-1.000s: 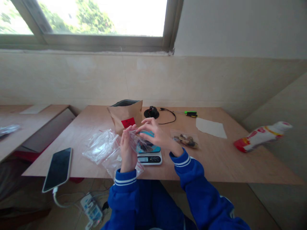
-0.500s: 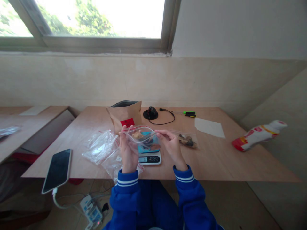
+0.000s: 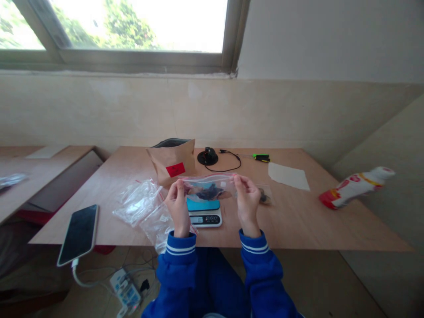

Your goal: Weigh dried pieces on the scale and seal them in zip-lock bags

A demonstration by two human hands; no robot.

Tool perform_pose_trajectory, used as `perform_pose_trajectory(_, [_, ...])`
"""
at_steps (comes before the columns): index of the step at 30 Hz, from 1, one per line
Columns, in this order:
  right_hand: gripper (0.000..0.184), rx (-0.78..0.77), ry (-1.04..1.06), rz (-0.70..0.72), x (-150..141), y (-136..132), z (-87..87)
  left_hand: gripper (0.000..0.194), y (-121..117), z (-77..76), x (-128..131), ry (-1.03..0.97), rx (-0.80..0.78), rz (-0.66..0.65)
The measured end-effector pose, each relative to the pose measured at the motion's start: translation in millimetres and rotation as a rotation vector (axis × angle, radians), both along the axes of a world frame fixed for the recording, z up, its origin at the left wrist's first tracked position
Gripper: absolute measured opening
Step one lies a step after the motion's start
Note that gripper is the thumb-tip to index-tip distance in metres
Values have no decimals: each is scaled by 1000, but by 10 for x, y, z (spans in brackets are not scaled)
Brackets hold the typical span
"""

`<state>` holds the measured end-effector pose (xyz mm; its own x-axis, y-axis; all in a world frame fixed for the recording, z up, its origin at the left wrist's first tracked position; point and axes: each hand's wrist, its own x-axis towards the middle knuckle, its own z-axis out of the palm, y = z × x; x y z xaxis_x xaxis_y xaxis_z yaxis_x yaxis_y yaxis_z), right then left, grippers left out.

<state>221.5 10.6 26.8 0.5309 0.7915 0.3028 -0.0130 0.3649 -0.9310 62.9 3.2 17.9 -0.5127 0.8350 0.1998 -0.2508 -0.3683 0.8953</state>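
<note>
A clear zip bag (image 3: 209, 187) with dark, dried-looking pieces in it is stretched between my hands, its red-lined top edge level. My left hand (image 3: 178, 207) pinches the left end of that edge, and my right hand (image 3: 247, 203) pinches the right end. Below the bag lies a digital scale (image 3: 205, 218) with a blue platform, partly covered by the bag. To the right, another clear bag (image 3: 266, 195) with dark pieces lies on the table, partly behind my right hand. Several flat clear zip bags (image 3: 139, 203) are heaped to the left.
Behind the hands stands an open brown paper pouch (image 3: 174, 161) with a red label. Further back are a black round device (image 3: 208, 157) with a cable and a green-black screwdriver (image 3: 261, 157). White paper (image 3: 288, 176), a tilted bottle (image 3: 356, 187) and a charging phone (image 3: 79, 234) lie around.
My hands have moved apart and pulled the bag's top edge straight; before, its mouth gaped. My right hand has shifted right, and the scale's blue platform is less covered.
</note>
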Motion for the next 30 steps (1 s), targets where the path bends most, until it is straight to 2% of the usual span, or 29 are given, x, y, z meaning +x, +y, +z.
perform_pose_trajectory(4, [32,-12,-9,52,-39,9,-73,33,44,-6,82,13,12,19])
perform_pose_trajectory(9, [34,-128,101,298,-50,-20,-202,35,76,-63,138,-97,-3,81])
perform_pose_trajectory(11, [33,-141,113,331,-45,-48,-218,34,60,-74,126,-100,-24,79])
perform_pose_trajectory(14, [30,-111,97,252,-33,-95,-203,34,2,-58,81,30,-41,67])
perform_pose_trajectory(17, [29,-81,76,139,-28,-140,-182,35,-68,-35,39,210,-76,116])
perform_pose_trajectory(20, [30,-86,61,95,-26,-188,-178,36,-111,-49,11,256,-102,165])
perform_pose_trajectory(22, [31,-101,48,90,-10,-219,-177,36,-117,-82,-17,252,-105,113])
perform_pose_trajectory(26, [33,-118,49,77,59,-276,-159,34,-102,-151,-125,310,-84,-83])
perform_pose_trajectory(30, [29,-104,47,56,107,-306,-128,32,-109,-152,-222,375,-92,-167])
